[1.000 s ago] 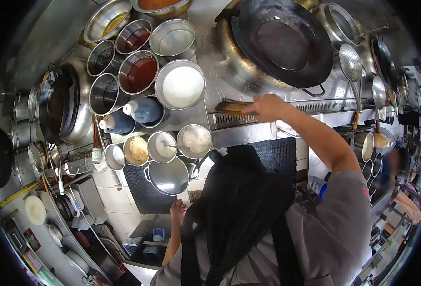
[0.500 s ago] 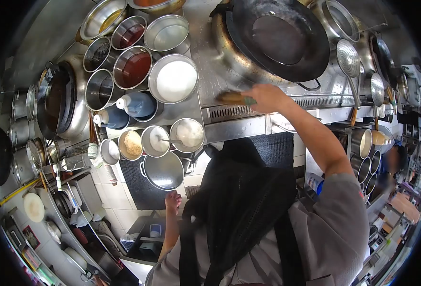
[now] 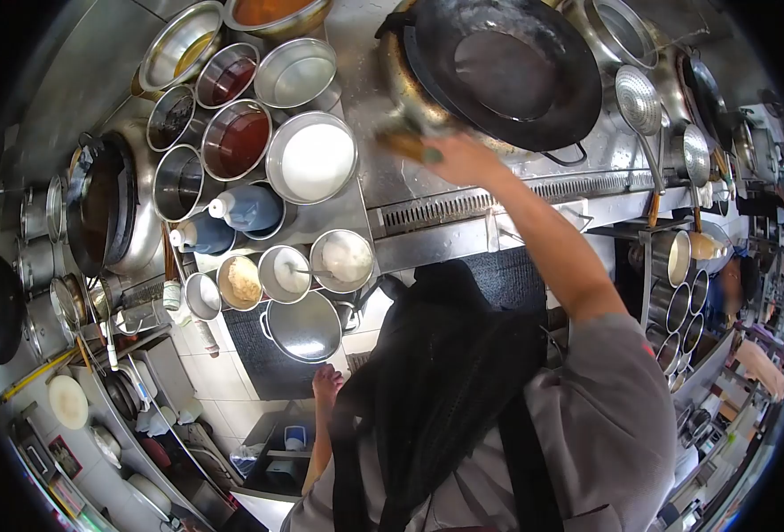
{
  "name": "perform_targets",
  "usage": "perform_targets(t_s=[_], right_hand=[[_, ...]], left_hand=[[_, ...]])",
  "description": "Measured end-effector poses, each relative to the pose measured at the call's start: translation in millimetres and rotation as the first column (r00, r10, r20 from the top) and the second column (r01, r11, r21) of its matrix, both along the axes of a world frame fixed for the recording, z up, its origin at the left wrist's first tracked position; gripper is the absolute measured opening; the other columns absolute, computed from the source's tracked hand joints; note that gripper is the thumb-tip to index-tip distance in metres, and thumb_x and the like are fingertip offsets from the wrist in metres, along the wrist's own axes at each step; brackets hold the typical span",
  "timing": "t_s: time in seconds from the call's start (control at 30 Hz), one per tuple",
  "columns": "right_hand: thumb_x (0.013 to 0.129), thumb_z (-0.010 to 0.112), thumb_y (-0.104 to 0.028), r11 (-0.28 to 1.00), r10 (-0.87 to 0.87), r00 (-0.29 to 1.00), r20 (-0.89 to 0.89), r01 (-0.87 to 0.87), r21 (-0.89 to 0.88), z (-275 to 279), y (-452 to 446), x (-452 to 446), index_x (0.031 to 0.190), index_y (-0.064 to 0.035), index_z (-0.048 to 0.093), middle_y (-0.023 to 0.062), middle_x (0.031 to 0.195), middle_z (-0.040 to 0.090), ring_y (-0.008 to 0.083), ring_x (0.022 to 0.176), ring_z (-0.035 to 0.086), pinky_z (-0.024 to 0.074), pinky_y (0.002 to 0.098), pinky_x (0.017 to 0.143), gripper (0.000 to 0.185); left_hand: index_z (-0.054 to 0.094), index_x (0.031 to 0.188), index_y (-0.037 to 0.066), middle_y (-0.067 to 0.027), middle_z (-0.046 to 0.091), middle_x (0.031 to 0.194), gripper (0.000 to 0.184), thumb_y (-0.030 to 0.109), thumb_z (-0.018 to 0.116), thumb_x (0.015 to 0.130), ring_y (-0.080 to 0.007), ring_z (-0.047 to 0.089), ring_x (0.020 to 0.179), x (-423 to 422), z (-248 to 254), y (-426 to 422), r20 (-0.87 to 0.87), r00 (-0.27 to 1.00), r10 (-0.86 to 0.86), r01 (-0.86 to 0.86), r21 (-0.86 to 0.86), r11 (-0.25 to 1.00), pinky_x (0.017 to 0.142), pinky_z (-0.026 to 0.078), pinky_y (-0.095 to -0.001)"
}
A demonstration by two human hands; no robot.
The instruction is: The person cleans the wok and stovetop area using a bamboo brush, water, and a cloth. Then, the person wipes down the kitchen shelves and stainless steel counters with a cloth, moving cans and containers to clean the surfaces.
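My right hand (image 3: 463, 161) is closed round a short brush (image 3: 401, 144), which is blurred over the steel stove top (image 3: 365, 191). Just behind it lies a large black wok (image 3: 507, 75) on a round metal burner. A slotted drain grate (image 3: 436, 211) runs in front of the hand. Low on the left side, my left hand (image 3: 327, 383) hangs beside my body with its fingers loosely curled, near a wide steel pot (image 3: 303, 326). Whether that hand holds anything is too small to make out.
Steel containers, among them one of white powder (image 3: 312, 158) and one of red sauce (image 3: 237, 140), stand left of the wok with two dark bottles (image 3: 248, 208). Perforated ladles (image 3: 638, 99) lie at the right. Part of another person (image 3: 736, 279) shows at far right.
My right hand and the brush have moved left and back from the grate toward the wok's burner. My left hand stays low by my body. The view has shifted slightly.
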State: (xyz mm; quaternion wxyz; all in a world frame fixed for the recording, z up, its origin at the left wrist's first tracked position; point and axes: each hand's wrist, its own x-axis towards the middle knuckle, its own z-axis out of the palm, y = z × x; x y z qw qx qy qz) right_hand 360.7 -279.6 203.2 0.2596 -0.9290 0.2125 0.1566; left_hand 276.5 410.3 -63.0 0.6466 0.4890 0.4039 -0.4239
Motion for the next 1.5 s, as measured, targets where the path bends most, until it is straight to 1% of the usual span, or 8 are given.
perform_targets(t_s=[0.1, 0.37, 0.63, 0.9, 1.07, 1.17, 1.43, 1.5], right_hand=[[0.093, 0.062, -0.032, 0.978, -0.181, 0.983, -0.011, 0.179, -0.108, -60.1, 7.3, 60.1, 0.147, -0.0168, 0.052, 0.0266, 0.116, 0.070, 0.0437, 0.109, 0.068, 0.0530, 0.0510, 0.098, 0.057], [0.086, 0.067, -0.025, 0.974, -0.116, 0.968, -0.223, 0.066, -0.218, -24.9, -7.3, -152.0, 0.151, -0.0241, 0.046, 0.0250, 0.096, 0.072, 0.0460, 0.092, 0.070, 0.0556, 0.0551, 0.085, 0.068], [0.091, 0.065, -0.028, 0.996, 0.007, 0.997, -0.076, -0.013, -0.091, -40.2, 25.0, -48.6, 0.151, -0.0254, 0.045, 0.0243, 0.105, 0.071, 0.0429, 0.099, 0.070, 0.0551, 0.0549, 0.090, 0.063], [0.088, 0.063, -0.021, 0.977, 0.126, 0.974, -0.186, -0.154, -0.145, -42.1, 3.8, -81.6, 0.155, -0.0329, 0.041, 0.0209, 0.114, 0.067, 0.0405, 0.102, 0.069, 0.0559, 0.0514, 0.090, 0.071], [0.088, 0.069, -0.023, 0.964, 0.012, 0.937, -0.349, -0.104, -0.246, 18.7, -34.9, -151.5, 0.154, -0.0347, 0.043, 0.0222, 0.109, 0.069, 0.0416, 0.103, 0.069, 0.0550, 0.0525, 0.092, 0.072], [0.087, 0.070, -0.024, 0.976, 0.027, 0.983, -0.179, -0.064, -0.207, 29.4, -10.6, -102.9, 0.151, -0.0333, 0.046, 0.0227, 0.105, 0.069, 0.0425, 0.103, 0.068, 0.0549, 0.0529, 0.090, 0.069], [0.088, 0.069, -0.024, 0.991, 0.016, 0.998, -0.056, -0.023, -0.129, -55.7, 24.2, -12.9, 0.152, -0.0322, 0.048, 0.0205, 0.110, 0.070, 0.0404, 0.106, 0.067, 0.0538, 0.0510, 0.094, 0.068], [0.086, 0.065, -0.021, 0.983, 0.090, 0.994, -0.066, -0.099, -0.154, -54.7, -19.5, -72.9, 0.147, -0.0290, 0.055, 0.0174, 0.115, 0.072, 0.0376, 0.107, 0.069, 0.0561, 0.0501, 0.092, 0.062]], left_hand=[[0.056, 0.087, 0.017, 0.0027, 0.039, 0.074, 0.018, 0.032, 0.052, 0.096, -0.0168, 0.037, 0.067, 2.2, -21.1, 10.4, -0.191, 0.974, 0.123, -0.188, -0.369, 0.910, 0.059, 0.031, -0.0315], [0.057, 0.107, 0.015, -0.0022, 0.056, 0.079, 0.012, 0.026, 0.059, 0.103, -0.0091, 0.053, 0.060, 29.2, 60.8, -38.0, 0.078, 0.982, -0.171, 0.132, 0.361, 0.923, 0.050, 0.039, -0.0210], [0.054, 0.089, 0.015, 0.0039, 0.045, 0.071, 0.012, 0.017, 0.060, 0.099, -0.0073, 0.046, 0.058, 15.3, 3.5, -5.4, -0.051, 0.998, -0.042, 0.035, -0.132, 0.991, 0.046, 0.032, -0.0205], [0.056, 0.093, 0.012, 0.0030, 0.048, 0.070, 0.007, 0.014, 0.060, 0.098, -0.0057, 0.044, 0.055, 42.5, 68.1, -53.7, 0.128, 0.946, -0.296, 0.232, 0.370, 0.900, 0.046, 0.032, -0.0195], [0.058, 0.095, 0.012, 0.0045, 0.048, 0.070, 0.005, 0.014, 0.061, 0.098, -0.0053, 0.045, 0.056, 35.5, 16.3, -4.4, 0.060, 0.994, -0.087, 0.087, -0.004, 0.996, 0.048, 0.031, -0.0197], [0.060, 0.101, 0.010, 0.0026, 0.052, 0.071, 0.006, 0.015, 0.062, 0.099, -0.0064, 0.048, 0.058, 24.6, 55.8, -50.5, 0.112, 0.942, -0.317, 0.254, 0.377, 0.891, 0.049, 0.033, -0.0197], [0.060, 0.099, 0.009, 0.0001, 0.049, 0.068, 0.006, 0.014, 0.056, 0.100, -0.0091, 0.044, 0.053, 51.4, -5.5, 6.4, 0.125, 0.942, -0.313, 0.333, -0.215, 0.918, 0.044, 0.035, -0.0218], [0.057, 0.091, 0.017, 0.0030, 0.048, 0.068, 0.010, 0.015, 0.055, 0.100, -0.0070, 0.042, 0.051, 57.4, 21.0, -19.6, 0.171, 0.897, -0.408, 0.361, 0.248, 0.899, 0.042, 0.030, -0.0204]])
